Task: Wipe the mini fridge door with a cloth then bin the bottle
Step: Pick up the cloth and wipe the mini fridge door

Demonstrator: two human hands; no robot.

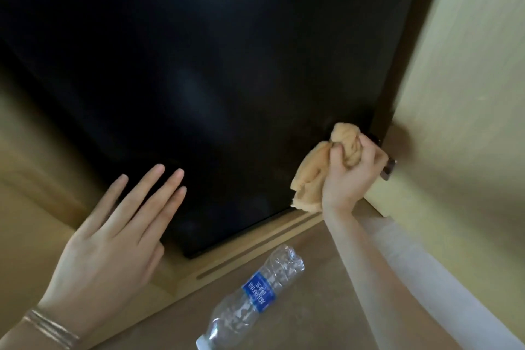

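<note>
The black mini fridge door [199,65] fills most of the view, with a faint smear of light on it. My right hand [352,170] is shut on a crumpled orange cloth [312,176] and presses it against the door's lower right corner. My left hand [113,236] is open, fingers spread, hovering flat in front of the door's lower left part. A crushed clear plastic bottle [252,298] with a blue label lies on its side on the floor below the door, between my two arms, its white cap pointing toward me.
A pale wooden cabinet frame [255,241] runs under the fridge, with a slot cut in its base strip. A pale cupboard panel [468,94] stands to the right, with a metal handle [387,169] just behind my right hand. Brown floor [326,307] lies below.
</note>
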